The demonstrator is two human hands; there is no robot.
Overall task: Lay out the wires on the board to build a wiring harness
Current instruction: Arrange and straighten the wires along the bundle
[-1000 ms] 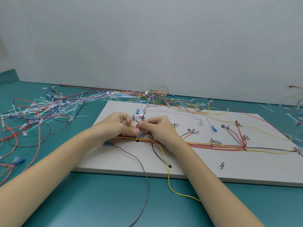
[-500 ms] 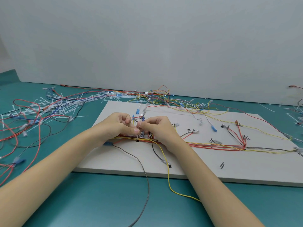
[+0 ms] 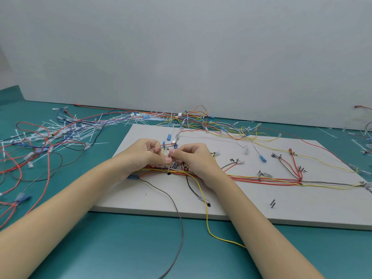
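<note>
Wires (image 3: pixel 251 179) run bundled along the white board (image 3: pixel 231 202), near its front edge.
Both hands meet above the bundle's left end: left hand (image 3: pixel 146 156) and right hand (image 3: pixel 196 158) pinch a thin white tie (image 3: pixel 169 163). The strands look light, limp, springy; best gripped close beside the tie.

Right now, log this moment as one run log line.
left hand: pinching cable tie | right hand: pinching same tie | wires: bundled on board | step: tying
</note>
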